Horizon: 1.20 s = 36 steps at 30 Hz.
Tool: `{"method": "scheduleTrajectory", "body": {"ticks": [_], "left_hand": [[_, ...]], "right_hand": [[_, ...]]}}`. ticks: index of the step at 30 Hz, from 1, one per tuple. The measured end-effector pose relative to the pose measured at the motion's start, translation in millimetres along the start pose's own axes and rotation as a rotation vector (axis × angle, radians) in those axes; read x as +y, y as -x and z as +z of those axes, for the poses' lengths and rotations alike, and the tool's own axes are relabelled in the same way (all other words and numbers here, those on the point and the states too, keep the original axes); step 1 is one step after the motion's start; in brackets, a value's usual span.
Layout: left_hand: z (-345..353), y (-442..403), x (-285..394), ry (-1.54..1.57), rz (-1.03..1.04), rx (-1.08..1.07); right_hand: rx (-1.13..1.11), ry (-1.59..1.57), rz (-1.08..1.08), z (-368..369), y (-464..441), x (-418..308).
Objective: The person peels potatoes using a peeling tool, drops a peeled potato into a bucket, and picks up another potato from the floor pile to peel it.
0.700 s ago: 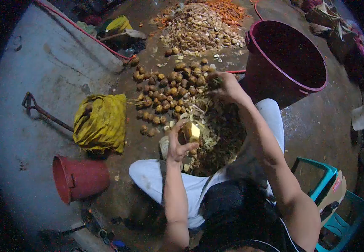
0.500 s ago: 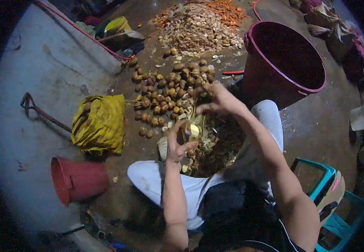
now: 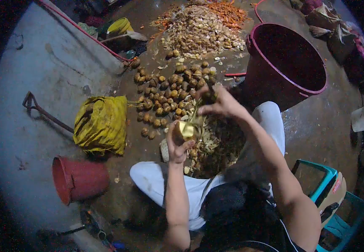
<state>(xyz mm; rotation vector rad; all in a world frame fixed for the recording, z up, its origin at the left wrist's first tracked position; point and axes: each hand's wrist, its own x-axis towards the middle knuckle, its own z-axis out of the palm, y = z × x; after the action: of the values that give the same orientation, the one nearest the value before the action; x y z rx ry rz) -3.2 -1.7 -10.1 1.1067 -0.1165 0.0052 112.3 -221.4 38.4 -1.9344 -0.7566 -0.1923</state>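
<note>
My left hand is wrapped around a round, brown-skinned root vegetable, with a patch of pale yellow flesh bared on its upper face. Just to the upper right, my right hand is closed on a dark-handled knife; its blade is blurred and hard to make out beside the vegetable. Below both hands, a heap of pale and dark peelings lies between my legs. Many unpeeled brown roots are spread on the floor beyond my hands.
A large maroon tub stands at right, and a red bucket lies tilted at left near a yellow sack. Pale pieces and orange pieces are heaped at the back. A teal stool is at lower right.
The vegetable in my left hand has turned, showing a broader patch of yellow flesh toward me. My right hand has shifted slightly with the knife. The whole view has moved a little.
</note>
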Motion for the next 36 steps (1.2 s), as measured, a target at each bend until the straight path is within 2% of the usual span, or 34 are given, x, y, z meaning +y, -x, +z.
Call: {"method": "scheduleTrajectory", "body": {"ticks": [2,4,5,6,8,9,10,12,14,16,18,19,22,23,24,26,29,32,33,36], "left_hand": [[6.1,2.7,-2.2,0.032,0.019,-0.003],[6.0,8.6,-7.6,0.102,0.008,0.177],[3.1,5.1,-2.1,0.162,0.0,0.03],[-0.4,8.1,-1.9,0.258,-0.028,0.01],[0.7,4.4,1.7,0.223,-0.008,-0.013],[1.7,4.0,-1.7,0.226,-0.006,-0.014],[2.8,3.7,-6.1,0.162,0.052,0.041],[5.0,6.6,-3.6,0.093,0.104,0.104],[17.4,7.2,13.6,0.233,0.019,0.074],[12.7,2.9,16.7,0.317,-0.042,-0.004],[17.5,3.1,22.2,0.093,0.059,0.002],[14.2,2.8,14.7,0.027,0.091,0.025],[15.3,9.2,5.0,0.047,0.064,0.115],[8.3,11.8,7.9,0.068,-0.068,0.107],[5.7,11.3,7.3,0.067,-0.064,0.104],[-1.2,6.4,3.3,0.233,0.043,-0.041],[-10.2,4.4,-12.1,0.33,0.036,0.048],[-10.7,5.7,-11.3,0.355,0.029,0.084],[-11.6,6.0,-12.6,0.291,0.048,0.096],[8.0,4.0,2.3,0.212,0.131,0.069]], "right_hand": [[-0.051,-0.07,0.022,3.4,-0.1,-8.7],[0.07,-0.031,0.256,5.3,-0.5,14.6],[0.063,0.0,0.229,5.8,-0.8,41.7],[0.069,0.0,0.223,4.5,-2.2,36.2],[0.088,-0.151,0.21,1.6,0.3,8.4],[0.058,-0.117,0.045,2.1,-2.0,-9.4],[0.013,-0.089,0.027,4.6,0.1,-20.9],[0.036,-0.059,0.122,12.2,3.3,-7.3],[0.104,-0.016,0.206,-2.7,1.5,28.4],[0.134,0.002,0.161,-7.3,-3.9,24.4],[0.137,-0.099,0.091,-2.5,-1.3,4.2],[0.105,-0.036,-0.014,-0.6,-2.3,-13.4],[0.033,0.012,0.048,1.1,0.0,-9.1],[0.089,-0.101,0.17,3.9,1.6,18.4],[0.096,0.1,0.152,-8.1,-1.7,26.7],[0.099,0.07,0.257,-12.9,1.6,35.7],[0.113,-0.025,0.127,-3.6,4.6,25.6],[0.124,-0.061,0.099,2.3,5.2,19.2],[0.087,-0.092,0.159,2.4,5.8,1.3],[0.05,-0.052,-0.057,12.9,6.6,-9.6]]}}
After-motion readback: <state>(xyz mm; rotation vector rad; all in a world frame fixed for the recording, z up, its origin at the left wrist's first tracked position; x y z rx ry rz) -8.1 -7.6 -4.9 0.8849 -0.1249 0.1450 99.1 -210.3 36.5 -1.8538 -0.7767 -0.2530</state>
